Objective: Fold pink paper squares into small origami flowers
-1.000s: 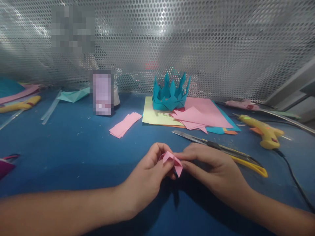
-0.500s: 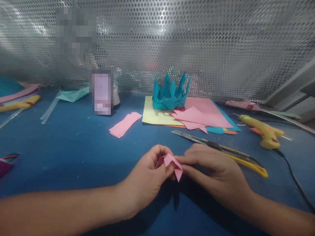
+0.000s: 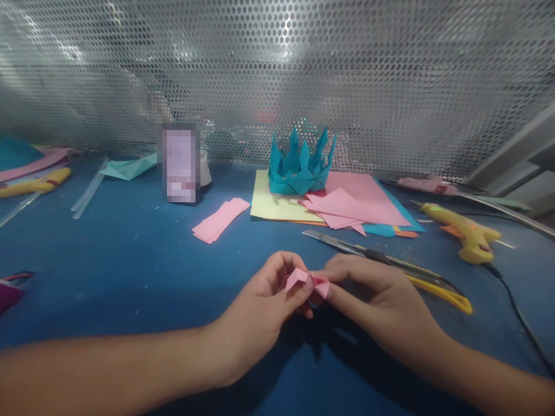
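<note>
A small folded pink paper piece (image 3: 303,281) is pinched between both my hands, low over the blue table (image 3: 130,254). My left hand (image 3: 260,315) grips its left part with thumb and fingers closed. My right hand (image 3: 377,300) pinches its right end, fingers pressed together. Behind them lie a stack of pink paper strips (image 3: 220,219) and a blue folded paper crown (image 3: 300,163) standing on coloured sheets (image 3: 359,199).
A yellow utility knife (image 3: 390,266) lies just behind my right hand. A yellow glue gun (image 3: 466,234) with a black cord rests at the right. Another glue gun (image 3: 32,184), glue sticks and teal paper sit at the far left. A perforated metal wall (image 3: 277,75) closes the back.
The hanging lower flap of the pink piece has been folded up, so the piece is now flatter and more compact between my fingertips. Both hands stayed in place.
</note>
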`<state>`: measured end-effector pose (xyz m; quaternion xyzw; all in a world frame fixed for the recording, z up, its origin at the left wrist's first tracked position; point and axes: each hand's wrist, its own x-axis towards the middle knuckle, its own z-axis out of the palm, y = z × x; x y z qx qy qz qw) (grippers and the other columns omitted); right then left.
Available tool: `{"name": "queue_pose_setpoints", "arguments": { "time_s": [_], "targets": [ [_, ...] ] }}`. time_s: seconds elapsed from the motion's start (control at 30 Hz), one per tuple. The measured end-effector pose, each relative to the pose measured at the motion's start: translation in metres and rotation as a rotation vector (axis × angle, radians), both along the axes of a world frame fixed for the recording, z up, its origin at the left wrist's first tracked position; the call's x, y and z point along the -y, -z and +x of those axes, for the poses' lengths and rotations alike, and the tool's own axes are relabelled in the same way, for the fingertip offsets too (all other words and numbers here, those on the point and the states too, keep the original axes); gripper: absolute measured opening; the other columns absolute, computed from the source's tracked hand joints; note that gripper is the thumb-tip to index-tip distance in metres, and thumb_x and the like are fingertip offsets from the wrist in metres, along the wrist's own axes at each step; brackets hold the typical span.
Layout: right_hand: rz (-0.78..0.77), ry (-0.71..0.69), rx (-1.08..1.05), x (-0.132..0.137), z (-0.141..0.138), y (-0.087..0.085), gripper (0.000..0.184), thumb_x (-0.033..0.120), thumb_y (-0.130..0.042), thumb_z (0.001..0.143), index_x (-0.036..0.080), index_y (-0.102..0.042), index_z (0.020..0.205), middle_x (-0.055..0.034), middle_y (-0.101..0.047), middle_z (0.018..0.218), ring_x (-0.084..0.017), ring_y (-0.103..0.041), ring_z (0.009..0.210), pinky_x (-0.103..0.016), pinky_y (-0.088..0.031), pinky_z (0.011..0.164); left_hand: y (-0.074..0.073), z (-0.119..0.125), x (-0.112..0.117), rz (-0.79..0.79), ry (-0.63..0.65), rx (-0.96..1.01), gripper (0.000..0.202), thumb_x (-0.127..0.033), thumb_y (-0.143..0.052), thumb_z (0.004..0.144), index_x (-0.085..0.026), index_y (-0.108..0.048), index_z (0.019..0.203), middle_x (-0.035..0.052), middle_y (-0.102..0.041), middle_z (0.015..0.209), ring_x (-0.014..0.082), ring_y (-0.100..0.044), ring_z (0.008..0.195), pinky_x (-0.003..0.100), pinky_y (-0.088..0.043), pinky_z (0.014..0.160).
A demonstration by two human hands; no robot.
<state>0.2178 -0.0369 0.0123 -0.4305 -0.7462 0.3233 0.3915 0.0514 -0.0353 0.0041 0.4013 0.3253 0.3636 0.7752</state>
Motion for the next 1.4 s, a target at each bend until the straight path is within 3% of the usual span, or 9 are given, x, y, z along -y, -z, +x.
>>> {"name": "queue_pose_setpoints", "arguments": {
  "time_s": [0.27, 0.33, 0.43, 0.57, 0.83, 1.13, 1.4],
  "targets": [
    [-0.112, 0.007, -0.016, 0.001, 0.001, 0.005, 0.016, 0.023, -0.054, 0.085, 0.019, -0.060, 0.071, -0.0013, -0.063, 0.068, -0.013, -0.060, 0.061, -0.024, -0.049, 0.057, -0.003, 0.000, -0.001, 0.099, 0.005, -0.172, 0.014, -0.028, -0.052, 0.089, -0.018, -0.044, 0.083, -0.0051, -0.046, 0.074, 0.0054, -0.042, 0.063, 0.019, -0.033, 0.060],
    [-0.039, 0.046, 0.030, 0.001, 0.001, 0.008, 0.005, 0.018, -0.056, 0.082, 0.020, -0.060, 0.080, -0.0009, -0.062, 0.071, -0.013, -0.059, 0.064, -0.025, -0.050, 0.058, -0.003, 0.000, -0.002, 0.111, -0.001, -0.213, 0.013, -0.029, -0.049, 0.090, -0.018, -0.045, 0.085, -0.0051, -0.046, 0.073, 0.0058, -0.042, 0.063, 0.019, -0.032, 0.059],
    [0.178, 0.069, 0.062, 0.002, 0.003, 0.011, 0.028, 0.010, -0.060, 0.076, 0.023, -0.055, 0.100, -0.0004, -0.062, 0.083, -0.013, -0.058, 0.072, -0.025, -0.050, 0.066, -0.002, 0.000, -0.001, 0.132, -0.003, -0.233, 0.012, -0.028, -0.046, 0.091, -0.017, -0.047, 0.086, -0.0048, -0.047, 0.072, 0.0065, -0.042, 0.063, 0.020, -0.033, 0.060],
    [0.342, -0.111, 0.094, 0.002, 0.006, 0.008, 0.024, 0.004, -0.051, 0.081, 0.023, -0.055, 0.094, -0.0011, -0.061, 0.087, -0.012, -0.059, 0.080, -0.024, -0.049, 0.071, -0.004, 0.000, -0.002, 0.160, 0.010, -0.250, 0.014, -0.028, -0.047, 0.090, -0.016, -0.049, 0.084, -0.0042, -0.048, 0.071, 0.0076, -0.041, 0.064, 0.020, -0.035, 0.063],
    [0.260, -0.027, 0.038, 0.005, 0.006, 0.007, 0.021, 0.004, -0.053, 0.080, 0.024, -0.056, 0.087, -0.0006, -0.063, 0.084, -0.013, -0.061, 0.077, -0.025, -0.050, 0.069, -0.004, 0.000, -0.001, 0.147, 0.014, -0.257, 0.019, -0.034, -0.049, 0.089, -0.016, -0.051, 0.084, -0.0027, -0.049, 0.072, 0.0092, -0.043, 0.065, 0.022, -0.035, 0.062],
    [0.168, 0.043, -0.059, 0.007, 0.004, 0.011, 0.013, 0.011, -0.059, 0.079, 0.023, -0.054, 0.077, 0.0018, -0.062, 0.081, -0.011, -0.061, 0.072, -0.024, -0.049, 0.065, -0.009, 0.001, -0.001, 0.113, 0.018, -0.295, 0.017, -0.033, -0.051, 0.088, -0.018, -0.050, 0.081, -0.0057, -0.048, 0.066, 0.0070, -0.031, 0.052, 0.022, -0.027, 0.053],
    [0.176, 0.076, -0.096, 0.006, 0.002, 0.008, 0.017, 0.009, -0.061, 0.075, 0.022, -0.052, 0.069, 0.0029, -0.061, 0.073, -0.010, -0.060, 0.064, -0.021, -0.048, 0.059, -0.006, 0.000, 0.000, 0.121, 0.058, -0.243, 0.020, -0.036, -0.052, 0.087, -0.017, -0.051, 0.082, -0.0032, -0.049, 0.069, 0.0091, -0.038, 0.061, 0.023, -0.027, 0.055]
  ]
}}
